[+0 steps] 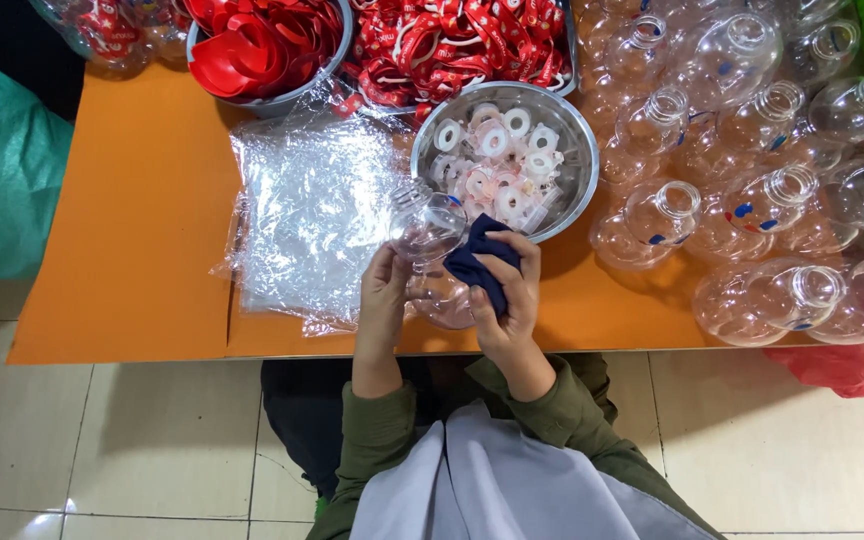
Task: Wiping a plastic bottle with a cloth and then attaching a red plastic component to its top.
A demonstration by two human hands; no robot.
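1. Both hands are up over the front edge of the orange counter [132, 220], working on one clear plastic bottle [430, 250] with a rounded body.
2. The left hand [382, 295] is wrapped around the bottle's side, holding it steady, neck tilted up and to the left.
3. The right hand [510, 290] is clenched on a dark blue cloth [482, 262] and presses it against the bottle's right side; it looks like wiping.
4. Just behind sits a steel bowl [572, 135] of white ring-shaped fittings, and to the left lies a stack of clear plastic bags [302, 210].
5. How far along? A large crowd of similar clear bottles [752, 190] stands on the right, so much appears left, though I can't say which of them have been wiped.
6. Along the far edge there is a bowl of red caps [252, 50] and a tray of red straps [462, 45], both cut off by the frame.
7. The bottle's lower half is hidden behind the fingers and cloth.
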